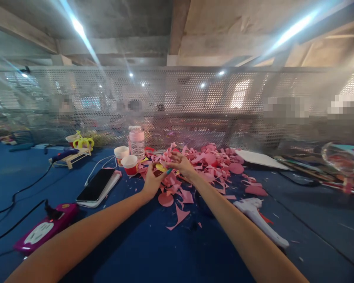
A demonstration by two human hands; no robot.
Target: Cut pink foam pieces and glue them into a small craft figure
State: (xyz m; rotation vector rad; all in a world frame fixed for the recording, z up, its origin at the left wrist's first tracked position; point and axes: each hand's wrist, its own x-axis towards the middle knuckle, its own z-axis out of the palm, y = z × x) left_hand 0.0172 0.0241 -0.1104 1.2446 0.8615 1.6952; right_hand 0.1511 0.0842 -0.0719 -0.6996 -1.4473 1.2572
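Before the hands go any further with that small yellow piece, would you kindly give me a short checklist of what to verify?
1. Yellow piece held between both hands: ok, left hand and right hand meet on it.
2. Teal-tipped tool under control: cannot tell which hand grips it.
3. Pink paper scraps clear of the work: not ok, piled right under the hands.
4. Phone out of the way: ok, lies apart to the left.
5. Red paper cup upright: ok.
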